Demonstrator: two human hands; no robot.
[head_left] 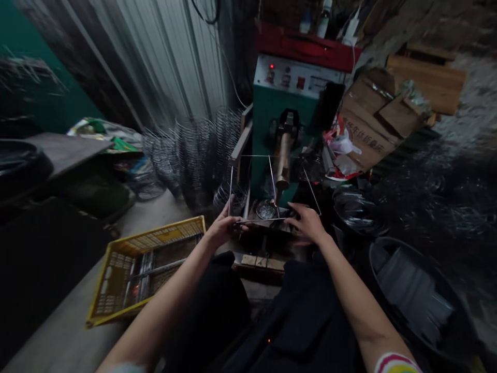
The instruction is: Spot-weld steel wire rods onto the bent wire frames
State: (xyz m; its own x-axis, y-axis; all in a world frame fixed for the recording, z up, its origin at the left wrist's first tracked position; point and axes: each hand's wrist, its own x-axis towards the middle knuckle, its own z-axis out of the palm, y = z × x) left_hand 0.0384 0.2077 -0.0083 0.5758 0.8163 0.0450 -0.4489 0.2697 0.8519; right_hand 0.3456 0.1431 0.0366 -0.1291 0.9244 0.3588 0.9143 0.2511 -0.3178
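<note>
A thin bent wire frame (252, 156) stands upright in front of a green machine (285, 103). My left hand (224, 226) is closed on the frame's lower left corner. My right hand (306, 221) grips the frame's lower right part, fingers curled round the wire. The machine's brass-coloured electrode arm (283, 161) points down between my hands, just above a small metal base (266, 210). I sit with my knees under my forearms.
A yellow plastic crate (116, 280) with metal rods lies on the floor at my left. Stacks of wire coils (194, 155) stand behind it. Black tubs (411, 300) with metal pieces sit at my right. Cardboard boxes (376, 124) lean beside the machine.
</note>
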